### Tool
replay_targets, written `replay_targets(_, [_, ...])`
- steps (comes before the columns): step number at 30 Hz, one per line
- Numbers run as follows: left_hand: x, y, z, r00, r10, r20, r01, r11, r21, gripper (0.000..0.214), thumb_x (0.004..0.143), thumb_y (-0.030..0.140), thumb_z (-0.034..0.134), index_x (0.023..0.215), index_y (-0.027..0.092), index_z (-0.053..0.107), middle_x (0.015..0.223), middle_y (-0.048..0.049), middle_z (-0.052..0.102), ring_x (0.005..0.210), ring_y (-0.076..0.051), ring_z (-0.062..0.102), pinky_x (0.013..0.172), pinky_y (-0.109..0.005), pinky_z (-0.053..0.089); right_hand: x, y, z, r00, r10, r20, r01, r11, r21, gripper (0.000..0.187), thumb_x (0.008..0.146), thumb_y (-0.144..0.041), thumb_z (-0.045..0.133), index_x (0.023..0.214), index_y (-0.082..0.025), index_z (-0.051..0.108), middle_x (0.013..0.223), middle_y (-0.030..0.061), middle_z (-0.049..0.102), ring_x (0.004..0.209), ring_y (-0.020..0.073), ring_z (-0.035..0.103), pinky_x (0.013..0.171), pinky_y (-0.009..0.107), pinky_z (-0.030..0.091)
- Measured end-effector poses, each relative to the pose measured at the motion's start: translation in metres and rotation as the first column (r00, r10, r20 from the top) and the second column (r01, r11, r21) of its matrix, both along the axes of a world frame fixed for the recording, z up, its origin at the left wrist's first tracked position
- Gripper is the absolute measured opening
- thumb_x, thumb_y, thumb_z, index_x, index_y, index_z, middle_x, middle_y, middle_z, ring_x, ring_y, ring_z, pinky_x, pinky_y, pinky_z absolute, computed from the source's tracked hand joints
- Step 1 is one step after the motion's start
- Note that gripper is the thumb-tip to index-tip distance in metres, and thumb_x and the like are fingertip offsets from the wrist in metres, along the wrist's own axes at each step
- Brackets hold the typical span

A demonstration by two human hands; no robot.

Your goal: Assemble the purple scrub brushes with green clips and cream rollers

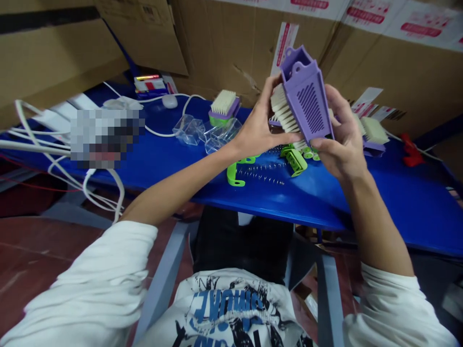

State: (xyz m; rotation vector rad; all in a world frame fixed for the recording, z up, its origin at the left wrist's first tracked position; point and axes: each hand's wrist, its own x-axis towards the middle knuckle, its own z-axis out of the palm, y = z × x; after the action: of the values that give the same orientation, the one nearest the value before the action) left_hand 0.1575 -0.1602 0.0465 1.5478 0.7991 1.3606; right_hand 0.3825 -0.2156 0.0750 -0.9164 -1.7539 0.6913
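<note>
Raised over the blue table, a purple plastic housing with a slotted side (307,108) is tilted between my two hands. Pale bristles (284,111) stick out along its left side, so it looks like a brush body. My left hand (258,123) grips it from the bristle side, thumb along the bottom. Around its right side curl the fingers of my right hand (342,130), with the thumb at the lower corner. Below lie a green bracket (235,174), thin metal springs (264,168) and a green clip-like part (294,161).
A finished-looking brush with green and purple base (224,107) stands behind clear plastic pieces (191,130). White cables (104,185) and a pixelated object (106,137) are at left. Another brush (374,135) and a red item (412,149) lie right. Cardboard (224,43) walls the back.
</note>
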Motion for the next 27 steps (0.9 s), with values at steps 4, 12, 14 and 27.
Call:
replay_targets(4, [0.004,-0.002,-0.004,0.996,-0.067,-0.062,0.076,0.986,0.146,0.116,0.077,0.043,0.103,0.175,0.034,0.042,0.158,-0.0109,0.059,0.16,-0.056,0.053,0.109,-0.058,0.063,-0.006,-0.007,0.003,1.0,-0.015,0.017,0.015,0.999,-0.029,0.124,0.07,-0.099,0.082,0.175,-0.049,0.04,0.175,0.0044,0.06,0.157,0.0386,0.062,0.118,0.059,0.064])
replay_targets(12, [-0.01,-0.007,0.035,0.966,-0.099,0.238,0.111,0.993,-0.038,0.069,0.083,0.033,0.097,0.143,0.026,0.064,0.138,-0.0078,0.073,0.156,-0.045,0.06,0.12,-0.056,0.061,0.039,0.01,0.013,0.987,-0.133,0.09,0.117,0.98,0.161,0.074,0.101,-0.082,0.063,0.16,-0.038,0.063,0.15,0.0088,0.077,0.144,0.0346,0.07,0.119,0.056,0.059])
replay_targets(14, [-0.017,-0.005,0.042,0.958,-0.087,0.274,0.123,0.985,-0.12,0.05,0.09,0.04,0.087,0.133,0.023,0.068,0.134,-0.009,0.076,0.152,-0.043,0.064,0.118,-0.055,0.064,0.06,0.018,0.013,0.931,-0.263,0.252,0.193,0.943,0.272,0.055,0.102,-0.07,0.071,0.143,-0.033,0.077,0.132,0.0096,0.083,0.126,0.0352,0.075,0.116,0.06,0.058])
replay_targets(27, [-0.041,0.06,0.035,0.869,-0.148,0.472,0.092,0.986,0.141,0.072,0.098,0.083,0.064,0.135,0.022,0.076,0.143,-0.0125,0.079,0.164,-0.044,0.056,0.127,-0.062,0.059,0.135,0.033,0.005,0.563,-0.181,0.807,0.201,0.976,0.079,0.085,0.087,-0.068,0.086,0.159,-0.025,0.073,0.153,0.0158,0.077,0.141,0.0481,0.06,0.123,0.068,0.051])
